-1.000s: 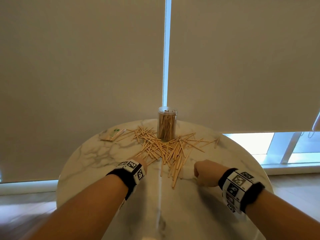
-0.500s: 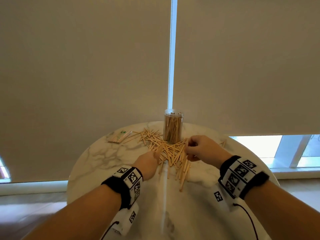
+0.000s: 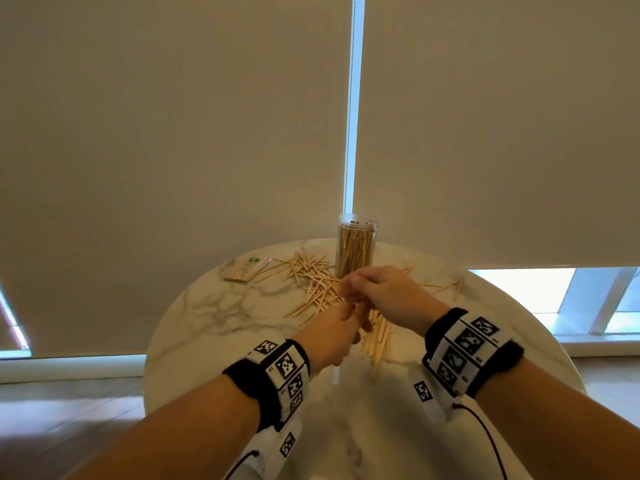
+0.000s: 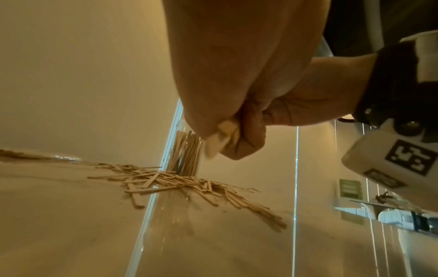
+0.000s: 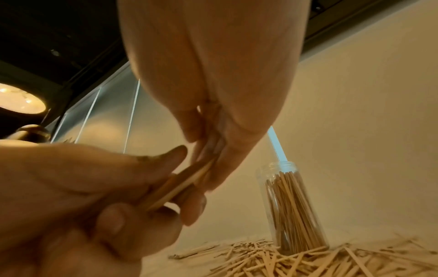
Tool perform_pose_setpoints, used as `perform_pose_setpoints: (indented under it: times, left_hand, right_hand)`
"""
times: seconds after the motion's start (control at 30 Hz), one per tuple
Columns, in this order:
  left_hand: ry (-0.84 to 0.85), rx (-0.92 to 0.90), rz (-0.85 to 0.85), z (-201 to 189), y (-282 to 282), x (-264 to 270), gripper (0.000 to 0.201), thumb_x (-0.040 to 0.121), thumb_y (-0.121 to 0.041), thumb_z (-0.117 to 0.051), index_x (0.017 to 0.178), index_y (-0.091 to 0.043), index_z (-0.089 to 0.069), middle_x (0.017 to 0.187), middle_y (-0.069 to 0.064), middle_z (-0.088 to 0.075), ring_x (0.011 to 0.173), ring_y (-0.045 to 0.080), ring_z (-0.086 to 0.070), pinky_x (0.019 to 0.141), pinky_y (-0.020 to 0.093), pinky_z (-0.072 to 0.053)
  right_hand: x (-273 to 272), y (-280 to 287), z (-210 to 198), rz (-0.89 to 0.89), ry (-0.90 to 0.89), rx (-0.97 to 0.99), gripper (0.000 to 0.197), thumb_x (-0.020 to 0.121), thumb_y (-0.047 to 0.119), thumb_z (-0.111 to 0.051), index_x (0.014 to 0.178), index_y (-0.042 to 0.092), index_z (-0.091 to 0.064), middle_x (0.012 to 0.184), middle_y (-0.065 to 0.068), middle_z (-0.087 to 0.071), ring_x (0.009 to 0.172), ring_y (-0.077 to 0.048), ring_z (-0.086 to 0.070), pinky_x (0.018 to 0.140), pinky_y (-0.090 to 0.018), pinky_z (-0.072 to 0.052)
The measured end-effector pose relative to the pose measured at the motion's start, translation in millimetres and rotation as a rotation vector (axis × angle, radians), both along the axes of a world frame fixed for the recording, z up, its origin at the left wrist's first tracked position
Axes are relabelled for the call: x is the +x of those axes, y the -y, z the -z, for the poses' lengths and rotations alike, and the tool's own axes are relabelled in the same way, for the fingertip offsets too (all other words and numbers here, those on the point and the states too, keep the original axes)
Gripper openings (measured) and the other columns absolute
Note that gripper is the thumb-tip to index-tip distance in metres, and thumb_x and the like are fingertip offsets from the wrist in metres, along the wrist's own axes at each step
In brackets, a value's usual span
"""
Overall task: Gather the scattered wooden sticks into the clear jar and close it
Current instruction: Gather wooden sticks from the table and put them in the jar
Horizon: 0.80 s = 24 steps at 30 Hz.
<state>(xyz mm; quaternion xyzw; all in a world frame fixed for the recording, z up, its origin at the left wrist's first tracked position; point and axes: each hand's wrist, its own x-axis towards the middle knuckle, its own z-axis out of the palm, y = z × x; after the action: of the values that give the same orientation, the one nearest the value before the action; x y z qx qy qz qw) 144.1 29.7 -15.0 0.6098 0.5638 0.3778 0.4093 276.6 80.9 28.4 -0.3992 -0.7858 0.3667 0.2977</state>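
A clear jar (image 3: 356,251), uncapped and partly full of upright wooden sticks, stands at the far middle of the round marble table (image 3: 207,323). Loose wooden sticks (image 3: 311,285) lie in a heap in front of it and to its left. Just above this heap my two hands meet. My left hand (image 3: 349,317) grips a small bundle of sticks (image 5: 187,180) between thumb and curled fingers. My right hand (image 3: 348,287) reaches down from above and pinches the bundle's upper end (image 5: 206,148). The bundle's pale tips (image 4: 221,138) poke out of the grip in the left wrist view.
A small packet of sticks (image 3: 246,271) lies at the table's far left. A few stray sticks (image 3: 446,285) lie at the far right. Closed roller blinds (image 3: 173,133) hang close behind the table. Bare marble (image 3: 346,410) lies between the heap and me.
Both hands moved from the near part of the table forward to the heap. They came together and now hold a bundle of sticks lifted off the pile.
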Motion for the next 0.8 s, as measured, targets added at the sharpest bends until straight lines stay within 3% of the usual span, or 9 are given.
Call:
perform_pose_setpoints:
  times: [0.1,0.17,0.23,0.3,0.37,0.43,0.53,0.67,0.8]
  left_hand:
    - [-0.106,0.063,0.032,-6.4,-4.4,0.8,0.024,0.105,-0.029,-0.041,0.098,-0.012,-0.056,0.068,-0.006,-0.051,0.043,-0.002,-0.043,0.042,0.017,-0.034]
    - [-0.324,0.128,0.049,-6.7,-14.6,-10.4,0.027,0.102,-0.035,-0.045,0.089,-0.016,-0.059,0.071,-0.005,-0.055,0.056,0.005,-0.049,0.052,0.021,-0.040]
    - [-0.494,0.134,0.007,-5.9,-29.5,-27.3,0.033,0.098,-0.046,-0.050,0.085,-0.018,-0.060,0.077,-0.002,-0.063,0.068,0.013,-0.058,0.062,0.028,-0.045]
    - [-0.607,0.097,-0.082,-4.3,-45.2,-44.9,0.034,0.093,-0.049,-0.057,0.092,-0.015,-0.062,0.087,0.004,-0.068,0.078,0.018,-0.063,0.065,0.029,-0.046]
    - [-0.731,0.016,-0.179,-1.3,-59.4,-60.1,0.039,0.090,-0.050,-0.062,0.101,-0.013,-0.062,0.091,0.005,-0.068,0.081,0.017,-0.063,0.067,0.029,-0.048]
    - [-0.837,-0.072,-0.247,1.7,-70.6,-69.4,0.056,0.086,-0.058,-0.064,0.117,-0.012,-0.060,0.095,0.004,-0.069,0.087,0.018,-0.065,0.072,0.031,-0.052]
    - [-0.969,-0.143,-0.273,4.2,-81.7,-66.0,0.091,0.078,-0.076,-0.058,0.137,-0.008,-0.047,0.126,0.012,-0.061,0.115,0.026,-0.057,0.094,0.036,-0.049]
    - [-1.130,-0.190,-0.205,17.4,-104.6,-51.0,0.110,0.068,-0.093,-0.041,0.140,-0.010,-0.045,0.137,0.011,-0.055,0.126,0.030,-0.049,0.108,0.041,-0.034]
    - [-1.192,-0.248,-0.132,22.7,-108.5,-41.9,0.089,0.079,-0.083,-0.047,0.122,-0.006,-0.058,0.122,0.010,-0.062,0.116,0.028,-0.055,0.100,0.036,-0.037]
  right_hand:
    - [-5.1,1.1,4.4,-0.044,0.069,-0.018,0.026,0.105,0.027,-0.044,0.109,0.017,-0.069,0.091,0.004,-0.073,0.065,-0.022,-0.065,0.063,-0.033,-0.056]
    - [-5.4,-9.0,9.7,0.080,0.042,0.030,0.024,0.103,0.030,-0.046,0.108,0.021,-0.067,0.095,0.005,-0.071,0.079,-0.018,-0.069,0.073,-0.034,-0.060]
    - [-1.0,-21.0,12.7,0.251,0.139,0.078,0.023,0.100,0.034,-0.048,0.098,0.021,-0.067,0.093,0.003,-0.071,0.088,-0.018,-0.069,0.081,-0.038,-0.058]
    - [5.7,-30.0,14.6,0.331,0.430,0.076,0.030,0.100,0.035,-0.046,0.093,0.013,-0.065,0.092,-0.004,-0.070,0.092,-0.024,-0.069,0.081,-0.035,-0.055]
    - [8.4,-36.5,18.2,0.318,0.730,0.018,0.043,0.102,0.041,-0.043,0.109,0.005,-0.065,0.098,-0.008,-0.065,0.094,-0.026,-0.065,0.083,-0.033,-0.052]
    - [4.5,-42.3,22.9,0.327,0.896,-0.067,0.064,0.098,0.060,-0.043,0.127,0.005,-0.059,0.116,-0.009,-0.065,0.100,-0.024,-0.061,0.092,-0.034,-0.052]
    - [-5.4,-53.0,30.3,0.298,1.064,-0.076,0.084,0.085,0.080,-0.042,0.128,0.010,-0.061,0.132,-0.008,-0.062,0.117,-0.023,-0.059,0.096,-0.032,-0.048]
    - [-18.6,-62.7,33.6,0.251,1.155,-0.062,0.074,0.080,0.075,-0.059,0.123,0.015,-0.065,0.120,-0.005,-0.066,0.111,-0.023,-0.061,0.092,-0.033,-0.051]
    - [-18.7,-65.8,26.7,0.196,1.067,-0.131,0.036,0.085,0.050,-0.072,0.081,0.015,-0.065,0.096,-0.003,-0.063,0.095,-0.021,-0.062,0.083,-0.031,-0.052]
